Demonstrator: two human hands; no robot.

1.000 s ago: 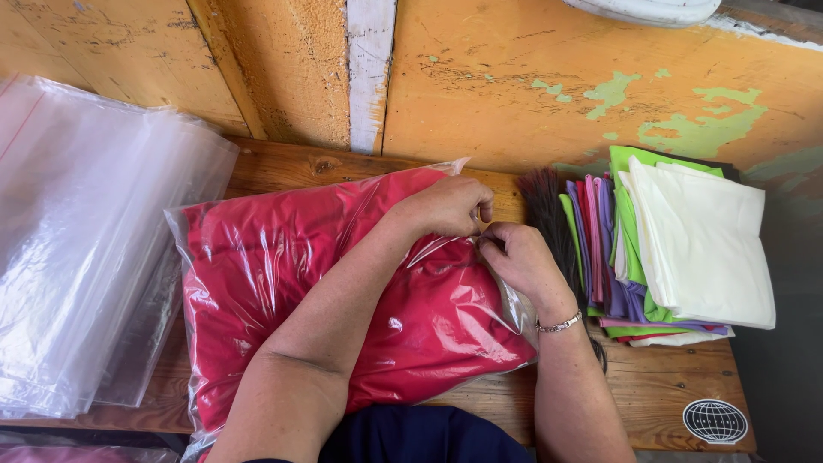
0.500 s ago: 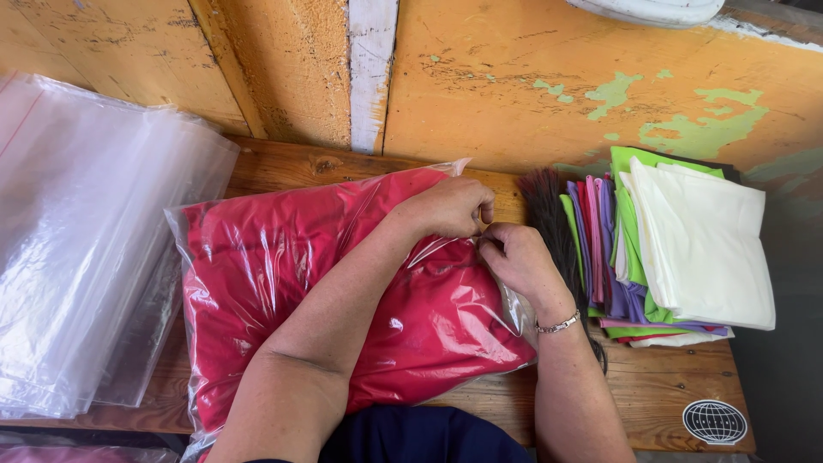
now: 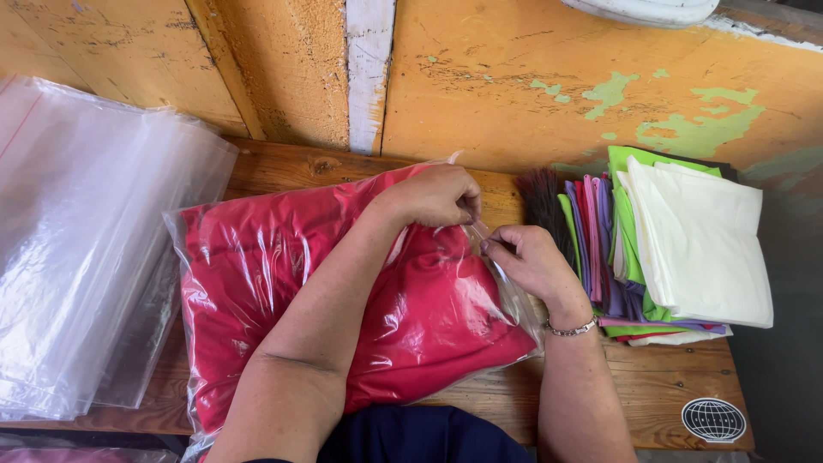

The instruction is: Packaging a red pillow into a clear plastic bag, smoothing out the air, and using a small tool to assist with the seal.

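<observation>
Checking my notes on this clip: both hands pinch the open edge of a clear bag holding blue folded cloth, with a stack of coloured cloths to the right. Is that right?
Not quite. In the head view the folded cloth inside the clear bag is red, not blue. The rest holds: the left hand and right hand pinch its open edge, and the stack of coloured cloths lies to the right.

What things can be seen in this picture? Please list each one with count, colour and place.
bag: one, clear plastic, holds red cloth, middle of bench
red cloth: one, inside bag
empty bags: a pile, clear, left of bench
folded cloths: one stack, white on top, green, purple, pink below, right of bench
bench: one, brown wood
wall: orange, paint peeling, behind bench
bracelet: one, silver, right wrist
left hand: pinches bag's open edge
right hand: pinches same edge, beside left hand
</observation>
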